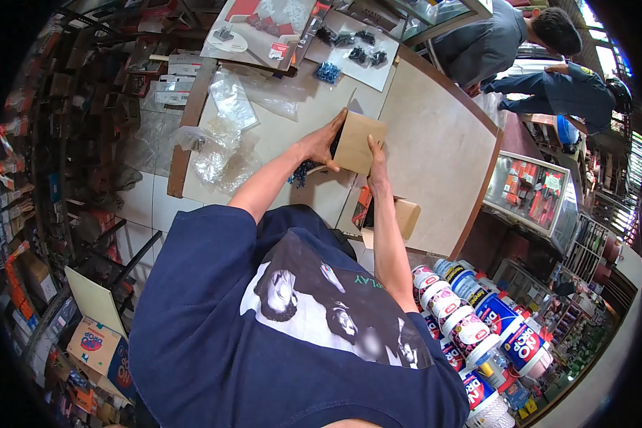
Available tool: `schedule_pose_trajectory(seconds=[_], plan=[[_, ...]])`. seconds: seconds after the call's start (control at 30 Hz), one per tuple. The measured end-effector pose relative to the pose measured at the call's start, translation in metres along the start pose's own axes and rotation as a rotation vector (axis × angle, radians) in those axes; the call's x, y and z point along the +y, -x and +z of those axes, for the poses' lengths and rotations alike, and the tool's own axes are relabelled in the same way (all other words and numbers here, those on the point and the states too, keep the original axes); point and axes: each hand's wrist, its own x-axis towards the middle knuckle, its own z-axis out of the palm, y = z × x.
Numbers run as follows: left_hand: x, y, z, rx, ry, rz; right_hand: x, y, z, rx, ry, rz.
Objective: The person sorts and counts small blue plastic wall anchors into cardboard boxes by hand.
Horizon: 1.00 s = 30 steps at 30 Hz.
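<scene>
A brown cardboard box [360, 137] is held above the table between my two hands. My left hand [322, 143] grips its left side, fingers and thumb spread around the edges; a dark patch shows there between hand and box. On the right side, my right hand [378, 162] holds on with the thumb against the near face and the other fingers mostly hidden. Below the box, small dark-blue pieces [299, 173] lie on the table near my left wrist. Another brown box [405, 216], with orange and black beside it, sits by my right forearm.
Clear plastic bags [225, 153] lie on the table [435, 143] at left. Farther back are a blue cluster of small parts [327, 72], a white board [378, 75] with black parts, and a printed carton [260, 32]. Paint buckets [471, 328] stand at right. Two people are beyond the table.
</scene>
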Motion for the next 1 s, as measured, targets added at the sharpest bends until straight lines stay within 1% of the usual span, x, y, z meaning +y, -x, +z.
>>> schedule_pose_trajectory(seconds=[0.03, 0.1, 0.13, 0.2, 0.23, 0.3, 0.33, 0.4, 0.43, 0.5, 0.53, 0.6, 0.7, 0.9, 1.0], plan=[[0.000, 0.000, -0.002, 0.001, -0.002, 0.001, -0.003, -0.001, 0.002, -0.001, 0.000, -0.002], [0.003, 0.001, -0.005, 0.015, 0.125, 0.017, -0.004, -0.001, 0.004, 0.008, -0.013, -0.019], [0.006, 0.002, -0.006, 0.014, 0.127, 0.016, -0.004, -0.002, 0.004, 0.008, -0.013, -0.017], [0.012, 0.002, -0.007, 0.001, 0.293, -0.009, -0.006, -0.005, 0.001, -0.026, -0.022, 0.042], [0.013, 0.001, -0.006, 0.005, 0.291, -0.008, -0.005, -0.007, 0.000, -0.029, -0.020, 0.040], [0.017, 0.003, -0.006, 0.021, 0.456, -0.062, -0.005, -0.009, 0.003, -0.015, -0.081, -0.001], [0.018, 0.004, -0.005, 0.031, 0.453, -0.063, -0.006, -0.008, 0.005, -0.024, -0.078, 0.001], [0.019, 0.005, -0.004, 0.075, 0.480, -0.041, -0.008, -0.007, 0.008, 0.032, -0.085, 0.002], [0.015, 0.006, -0.005, 0.081, 0.480, -0.042, -0.008, -0.008, 0.008, 0.027, -0.082, 0.004], [0.011, 0.006, -0.006, 0.108, 0.159, 0.002, -0.006, -0.009, 0.006, 0.053, -0.009, -0.009], [0.011, 0.006, -0.006, 0.109, 0.163, 0.002, -0.005, -0.010, 0.005, 0.054, -0.006, -0.008], [0.010, 0.006, -0.008, 0.044, 0.048, -0.024, -0.002, -0.012, 0.006, 0.068, 0.042, -0.045], [0.009, 0.006, -0.010, 0.029, 0.087, 0.013, -0.001, -0.012, 0.009, 0.061, 0.071, -0.091], [0.011, 0.010, -0.010, 0.036, 0.017, 0.006, -0.008, -0.005, 0.013, 0.091, 0.098, -0.068], [0.013, 0.011, -0.011, 0.040, 0.054, 0.011, -0.009, -0.004, 0.015, 0.090, 0.135, -0.079]])
